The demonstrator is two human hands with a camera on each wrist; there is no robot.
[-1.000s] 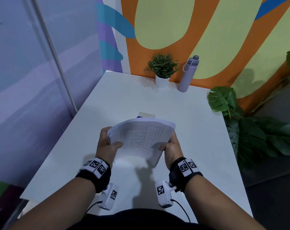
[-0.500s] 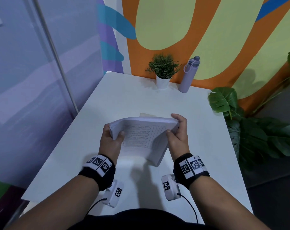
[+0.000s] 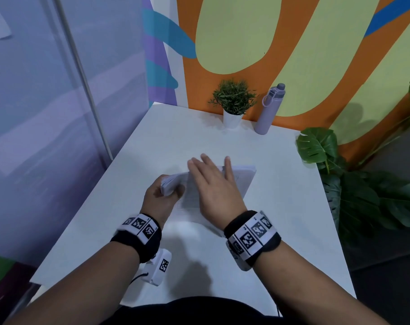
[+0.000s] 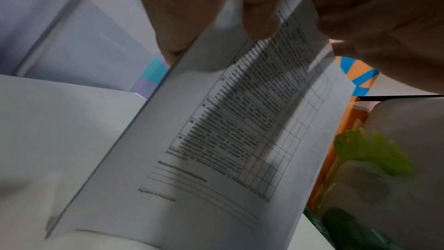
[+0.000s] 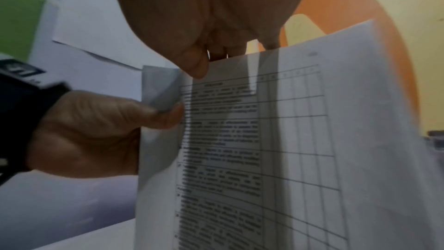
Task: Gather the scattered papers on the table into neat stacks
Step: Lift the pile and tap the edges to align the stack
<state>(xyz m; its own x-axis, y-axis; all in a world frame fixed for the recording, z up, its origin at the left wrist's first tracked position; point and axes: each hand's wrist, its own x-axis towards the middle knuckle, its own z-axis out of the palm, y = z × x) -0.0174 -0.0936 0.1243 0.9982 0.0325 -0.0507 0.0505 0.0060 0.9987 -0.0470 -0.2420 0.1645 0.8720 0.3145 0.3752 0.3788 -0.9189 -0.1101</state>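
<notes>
You were squaring the bundle: your left hand (image 3: 163, 200) pinched the near-left corner of the stack of papers (image 3: 242, 178), thumb on top and fingers curled beneath, while your right hand (image 3: 213, 186) lay flat across the top sheet, fingers straight and spread, pressing rather than gripping. The stack sat out in the middle of the white surface (image 3: 281, 207), well in front of the potted plant (image 3: 233, 102) and tipped up off the top at your left side. By my reading this was the tidying step, the sheets gathered and being knocked level. Next you needed to keep that flat palm steady, let the left corner drop, and tap the edges flush before setting the pile down. From the left wrist the top sheet (image 4: 240, 130) showed a printed table with ruled columns and a signature line, thin office paper that bowed softly along its free edge. From the right wrist the left thumb (image 5: 165, 115) sat on the margin of the same sheet. A lilac bottle (image 3: 270, 109), smooth and cylindrical, stood just right of the plant. The surface looked matte and hard.
</notes>
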